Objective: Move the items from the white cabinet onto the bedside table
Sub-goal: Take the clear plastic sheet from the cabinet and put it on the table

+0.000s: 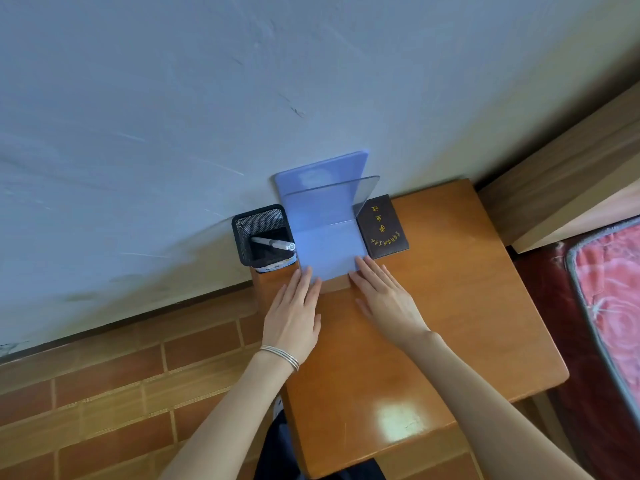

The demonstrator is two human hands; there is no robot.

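Both hands steady the blue stand on the desk

Left hand (294, 320) and right hand (384, 299) lie flat, fingers (372, 271) together, touching the near edge of the blue folded plastic stand (327, 251); it stands beyond them, against the wall.

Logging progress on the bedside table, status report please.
Left hand and right hand flat, fingertips on blue folder. Folder on bedside table between mesh pen holder and brown booklet. Nothing obstructing.

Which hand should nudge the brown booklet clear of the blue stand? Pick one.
Right. The right hand rests flat on the table nearest the brown booklet; the left hand lies across the blue stand, by the pen holder.
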